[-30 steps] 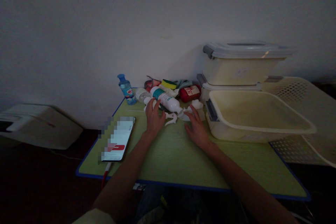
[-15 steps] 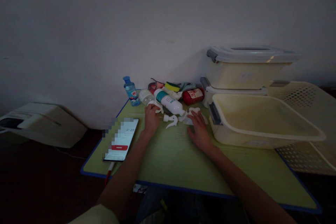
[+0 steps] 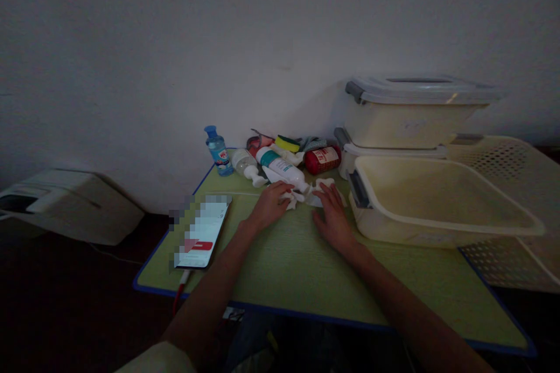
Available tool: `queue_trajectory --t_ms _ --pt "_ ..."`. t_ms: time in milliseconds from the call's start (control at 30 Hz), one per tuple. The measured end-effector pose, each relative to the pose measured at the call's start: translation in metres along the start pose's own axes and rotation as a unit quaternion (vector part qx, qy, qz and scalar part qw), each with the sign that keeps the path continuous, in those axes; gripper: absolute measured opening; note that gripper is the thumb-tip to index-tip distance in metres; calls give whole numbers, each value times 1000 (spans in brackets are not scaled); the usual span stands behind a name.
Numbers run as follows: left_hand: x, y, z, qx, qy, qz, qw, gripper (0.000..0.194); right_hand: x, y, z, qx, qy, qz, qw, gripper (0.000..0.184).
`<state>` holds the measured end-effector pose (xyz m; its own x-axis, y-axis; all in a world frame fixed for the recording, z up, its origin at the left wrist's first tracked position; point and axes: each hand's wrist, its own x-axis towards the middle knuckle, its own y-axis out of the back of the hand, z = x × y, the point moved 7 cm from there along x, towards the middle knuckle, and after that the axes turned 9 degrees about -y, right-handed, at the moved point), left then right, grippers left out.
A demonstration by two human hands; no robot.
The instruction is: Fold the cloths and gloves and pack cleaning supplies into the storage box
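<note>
My left hand (image 3: 268,208) curls its fingers over a white trigger spray head (image 3: 292,200), which it partly hides. My right hand (image 3: 335,218) rests with fingers stretched over a crumpled white tissue (image 3: 322,185); nothing shows gripped in it. Between and behind the hands lies a white bottle with a teal label band (image 3: 282,168), its neck toward me. Left of that, a clear bottle with a white pump top (image 3: 244,162) is lying down. A red bottle with a pale label (image 3: 322,159) lies behind my right hand.
A blue bottle (image 3: 219,151) stands at the back left. Behind lie a yellow-green sponge (image 3: 287,143) and cloths. A phone (image 3: 202,233) with a cable is at left. Right are an uncovered cream bin (image 3: 402,230), stacked lidded bins (image 3: 406,122) and a perforated basket (image 3: 507,160).
My left hand has left the clear bottle's white pump top and moved right and slightly toward me, onto the trigger spray head. My right hand has stayed put.
</note>
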<state>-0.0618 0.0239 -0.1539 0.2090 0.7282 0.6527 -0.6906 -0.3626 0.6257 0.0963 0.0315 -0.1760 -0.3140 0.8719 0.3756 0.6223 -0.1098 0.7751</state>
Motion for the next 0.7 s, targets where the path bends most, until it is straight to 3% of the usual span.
queue_trajectory --t_ms 100,267,467,600,700 --pt "4 4 -2 7 7 -22 1000 38 0 1 1 -2 -3 1 1000 41" --pt "18 40 -39 80 37 -43 995 50 0 1 1 10 0 4 1000 41" --pt "23 49 -71 122 27 -135 983 36 0 1 1 5 -1 7 1000 40" --pt "29 47 -74 120 26 -139 983 23 0 3 1 -2 -6 12 1000 39" --pt "41 56 -76 111 42 -111 987 19 0 5 0 2 -9 8 1000 39"
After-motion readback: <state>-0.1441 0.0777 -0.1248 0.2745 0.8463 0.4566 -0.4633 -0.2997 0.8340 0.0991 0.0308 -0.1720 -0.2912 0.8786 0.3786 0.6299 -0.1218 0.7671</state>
